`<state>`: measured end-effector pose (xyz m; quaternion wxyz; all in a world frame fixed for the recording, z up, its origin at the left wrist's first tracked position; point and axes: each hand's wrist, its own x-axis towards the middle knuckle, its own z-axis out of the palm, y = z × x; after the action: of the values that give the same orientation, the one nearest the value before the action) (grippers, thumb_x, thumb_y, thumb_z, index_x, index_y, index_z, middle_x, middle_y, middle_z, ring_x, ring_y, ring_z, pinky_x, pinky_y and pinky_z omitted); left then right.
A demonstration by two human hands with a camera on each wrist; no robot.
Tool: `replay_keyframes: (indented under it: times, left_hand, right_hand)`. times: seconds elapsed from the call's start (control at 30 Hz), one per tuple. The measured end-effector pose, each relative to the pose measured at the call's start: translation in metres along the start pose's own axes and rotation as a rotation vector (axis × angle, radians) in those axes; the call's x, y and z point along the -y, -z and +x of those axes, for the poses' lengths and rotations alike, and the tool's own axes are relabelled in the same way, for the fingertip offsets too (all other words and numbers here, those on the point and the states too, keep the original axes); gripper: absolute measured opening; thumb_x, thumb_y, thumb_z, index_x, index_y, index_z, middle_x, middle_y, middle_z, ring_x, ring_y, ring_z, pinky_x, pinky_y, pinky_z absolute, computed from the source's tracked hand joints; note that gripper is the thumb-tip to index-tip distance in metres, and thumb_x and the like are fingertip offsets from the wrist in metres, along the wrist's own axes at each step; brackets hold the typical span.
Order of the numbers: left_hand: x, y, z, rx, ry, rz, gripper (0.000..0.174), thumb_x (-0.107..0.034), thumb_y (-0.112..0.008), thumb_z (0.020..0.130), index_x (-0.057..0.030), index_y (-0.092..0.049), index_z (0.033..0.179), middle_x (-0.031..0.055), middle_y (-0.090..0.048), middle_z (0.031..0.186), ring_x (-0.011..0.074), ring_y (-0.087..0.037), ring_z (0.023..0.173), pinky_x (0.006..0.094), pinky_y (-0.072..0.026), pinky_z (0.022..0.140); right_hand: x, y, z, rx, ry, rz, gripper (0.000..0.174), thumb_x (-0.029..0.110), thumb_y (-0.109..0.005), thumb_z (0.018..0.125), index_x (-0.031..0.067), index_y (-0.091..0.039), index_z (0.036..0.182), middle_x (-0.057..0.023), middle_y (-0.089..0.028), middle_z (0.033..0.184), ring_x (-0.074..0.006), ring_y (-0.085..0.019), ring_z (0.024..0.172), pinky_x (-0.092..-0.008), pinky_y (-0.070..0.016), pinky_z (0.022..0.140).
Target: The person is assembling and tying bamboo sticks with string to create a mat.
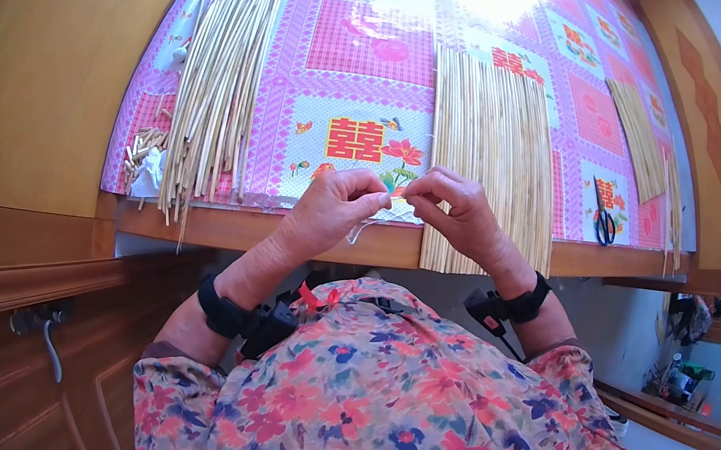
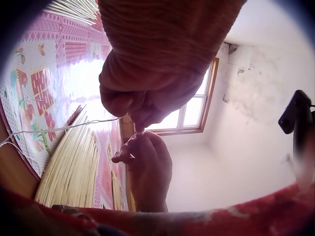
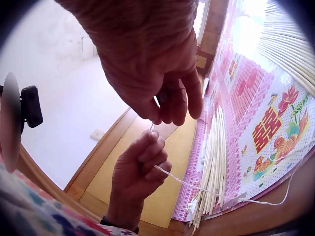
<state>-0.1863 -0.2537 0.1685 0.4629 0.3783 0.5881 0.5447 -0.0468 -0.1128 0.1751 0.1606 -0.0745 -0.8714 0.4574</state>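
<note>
Both hands meet at the table's front edge, fingertips nearly touching. The left hand (image 1: 334, 210) pinches a thin white string (image 3: 211, 191), which trails from its fingers across the table edge in the right wrist view. Close beside it, the right hand (image 1: 461, 213) pinches the string's short end between thumb and forefinger, as the right wrist view shows. Just right of the hands lies a mat of thin sticks (image 1: 489, 137) laid side by side, its near end overhanging the edge.
Loose sticks (image 1: 223, 86) lie at the table's left, with short cut pieces (image 1: 143, 152) and a white crumpled item (image 1: 150, 174) beside them. Black-handled scissors (image 1: 605, 227) lie at the right, near a smaller stick mat (image 1: 637, 140). A patterned cloth (image 1: 306, 129) covers the table.
</note>
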Motion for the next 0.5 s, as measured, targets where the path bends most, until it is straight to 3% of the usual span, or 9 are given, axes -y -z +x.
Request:
replay_keyframes:
  times: [0.07, 0.13, 0.27, 0.33, 0.5]
  left_hand:
    - [-0.001, 0.001, -0.001, 0.013, 0.009, 0.021, 0.013, -0.015, -0.054, 0.083, -0.0041, -0.059, 0.085, -0.0057, -0.048, 0.064, 0.0004, -0.039, 0.054, 0.0159, -0.0314, 0.047]
    - [0.0, 0.002, -0.003, 0.006, -0.029, 0.062, 0.013, -0.012, -0.054, 0.081, 0.0001, -0.058, 0.079, -0.0019, -0.053, 0.064, 0.0034, -0.047, 0.062, 0.0206, -0.0392, 0.056]
    - [0.0, 0.004, -0.006, 0.001, -0.082, 0.025, 0.014, -0.013, -0.053, 0.081, 0.0, -0.058, 0.078, -0.0012, -0.053, 0.064, 0.0037, -0.047, 0.062, 0.0208, -0.0392, 0.055]
    - [-0.011, 0.007, -0.011, 0.07, -0.013, 0.052, 0.014, -0.015, -0.051, 0.085, -0.0027, -0.057, 0.083, -0.0051, -0.05, 0.067, 0.0013, -0.041, 0.061, 0.0173, -0.0333, 0.052]
    - [-0.01, 0.007, -0.012, 0.063, -0.068, 0.069, 0.012, -0.014, -0.051, 0.085, -0.0048, -0.057, 0.082, -0.0061, -0.046, 0.063, 0.0009, -0.039, 0.054, 0.017, -0.0311, 0.047]
  right_hand:
    - [-0.001, 0.0, 0.001, 0.024, 0.02, -0.081, 0.01, 0.001, -0.058, 0.074, 0.0031, -0.055, 0.084, -0.0079, -0.055, 0.073, -0.0188, -0.057, 0.063, -0.0266, -0.0466, 0.054]
    - [0.0, -0.002, 0.003, 0.017, 0.042, -0.094, 0.01, 0.0, -0.058, 0.073, 0.003, -0.054, 0.082, -0.0079, -0.055, 0.072, -0.0189, -0.057, 0.062, -0.0269, -0.0467, 0.054]
    - [-0.001, -0.005, 0.006, -0.015, 0.077, -0.131, 0.011, -0.002, -0.057, 0.07, 0.003, -0.053, 0.079, -0.0077, -0.054, 0.071, -0.019, -0.057, 0.061, -0.0279, -0.047, 0.052]
    - [0.001, -0.008, 0.007, -0.033, 0.081, -0.13, 0.011, -0.002, -0.057, 0.07, 0.0027, -0.053, 0.079, -0.0077, -0.054, 0.07, -0.0192, -0.057, 0.061, -0.0277, -0.047, 0.052]
    - [-0.002, -0.011, 0.007, -0.095, 0.143, -0.124, 0.01, -0.003, -0.057, 0.069, 0.002, -0.052, 0.076, -0.0078, -0.054, 0.07, -0.0193, -0.057, 0.061, -0.0272, -0.0471, 0.053]
